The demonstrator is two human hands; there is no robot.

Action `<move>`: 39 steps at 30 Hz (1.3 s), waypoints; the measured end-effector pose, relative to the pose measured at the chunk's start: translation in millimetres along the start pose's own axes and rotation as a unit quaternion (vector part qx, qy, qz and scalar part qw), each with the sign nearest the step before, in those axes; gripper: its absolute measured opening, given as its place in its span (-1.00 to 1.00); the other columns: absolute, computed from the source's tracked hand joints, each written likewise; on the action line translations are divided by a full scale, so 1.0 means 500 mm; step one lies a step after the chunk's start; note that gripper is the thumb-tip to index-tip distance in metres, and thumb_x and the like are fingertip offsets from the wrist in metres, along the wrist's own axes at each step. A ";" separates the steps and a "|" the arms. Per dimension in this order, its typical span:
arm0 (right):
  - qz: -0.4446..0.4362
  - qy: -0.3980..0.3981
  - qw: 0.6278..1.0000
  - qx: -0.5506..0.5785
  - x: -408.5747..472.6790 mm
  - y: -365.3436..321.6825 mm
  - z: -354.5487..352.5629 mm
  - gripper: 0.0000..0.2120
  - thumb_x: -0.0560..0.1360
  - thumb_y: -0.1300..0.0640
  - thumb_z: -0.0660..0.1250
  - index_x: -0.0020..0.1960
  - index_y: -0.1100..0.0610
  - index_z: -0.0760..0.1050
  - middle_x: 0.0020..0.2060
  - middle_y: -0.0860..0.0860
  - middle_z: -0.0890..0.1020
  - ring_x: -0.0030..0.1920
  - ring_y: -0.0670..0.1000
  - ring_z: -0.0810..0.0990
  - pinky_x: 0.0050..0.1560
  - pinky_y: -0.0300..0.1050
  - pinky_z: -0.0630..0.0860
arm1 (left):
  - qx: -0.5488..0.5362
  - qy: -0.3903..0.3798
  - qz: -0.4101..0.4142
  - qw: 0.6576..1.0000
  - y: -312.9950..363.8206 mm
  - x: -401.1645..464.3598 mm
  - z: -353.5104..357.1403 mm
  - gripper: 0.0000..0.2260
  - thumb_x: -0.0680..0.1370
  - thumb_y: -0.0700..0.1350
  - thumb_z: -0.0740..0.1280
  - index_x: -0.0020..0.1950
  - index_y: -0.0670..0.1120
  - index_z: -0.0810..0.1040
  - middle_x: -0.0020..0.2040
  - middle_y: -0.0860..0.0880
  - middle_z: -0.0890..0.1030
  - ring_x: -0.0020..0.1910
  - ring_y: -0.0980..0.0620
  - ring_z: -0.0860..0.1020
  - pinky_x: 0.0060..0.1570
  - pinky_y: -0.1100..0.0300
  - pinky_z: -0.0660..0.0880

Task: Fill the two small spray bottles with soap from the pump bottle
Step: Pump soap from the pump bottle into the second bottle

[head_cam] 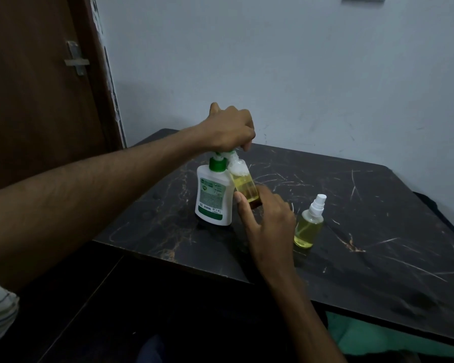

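Left hand presses curled on the pump bottle; right hand pinches the open spray bottle beside it: pump slowly, foam's overflowing.

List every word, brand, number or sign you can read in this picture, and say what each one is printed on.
Nothing can be read.
Pump bottle: its green and white label carries a logo, lines of print and small symbols, all too small and blurred to read.
Open spray bottle under the nozzle: no print visible.
Capped spray bottle: no print visible.
Table: no text.
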State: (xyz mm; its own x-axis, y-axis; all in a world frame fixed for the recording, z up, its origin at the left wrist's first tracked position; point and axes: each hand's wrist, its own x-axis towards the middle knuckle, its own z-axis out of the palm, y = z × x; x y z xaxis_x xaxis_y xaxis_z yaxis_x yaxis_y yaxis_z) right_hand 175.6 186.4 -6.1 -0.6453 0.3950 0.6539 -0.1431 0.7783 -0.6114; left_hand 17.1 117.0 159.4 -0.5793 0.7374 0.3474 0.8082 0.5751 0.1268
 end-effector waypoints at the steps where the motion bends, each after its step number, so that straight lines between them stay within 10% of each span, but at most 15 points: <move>1: 0.000 0.000 1.000 0.001 0.001 -0.001 0.000 -0.56 0.66 -0.35 0.12 0.12 -0.03 0.56 -0.11 -0.10 0.58 -0.07 -0.03 0.55 -0.02 0.07 0.55 | 0.004 0.001 0.001 1.000 0.000 0.000 0.000 -0.82 0.50 -0.09 0.33 -0.17 -0.08 0.72 0.01 0.17 0.58 0.05 -0.01 0.55 0.30 -0.19 0.20; 39: -0.006 0.000 1.000 -0.011 0.000 0.004 0.002 -0.55 0.66 -0.34 0.13 0.12 0.00 0.57 -0.10 -0.08 0.61 -0.07 -0.02 0.57 -0.03 0.08 0.56 | 0.004 -0.008 0.005 1.000 -0.002 0.005 0.000 -0.82 0.51 -0.08 0.32 -0.19 -0.07 0.69 -0.11 0.22 0.57 0.02 -0.01 0.56 0.28 -0.19 0.20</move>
State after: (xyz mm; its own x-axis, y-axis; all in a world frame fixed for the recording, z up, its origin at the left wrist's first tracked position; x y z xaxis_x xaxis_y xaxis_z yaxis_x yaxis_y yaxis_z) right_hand 174.4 187.3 -7.6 -0.6439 0.3855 0.6609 -0.1344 0.7933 -0.5937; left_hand 15.1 118.3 160.0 -0.5732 0.7485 0.3335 0.8130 0.5705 0.1168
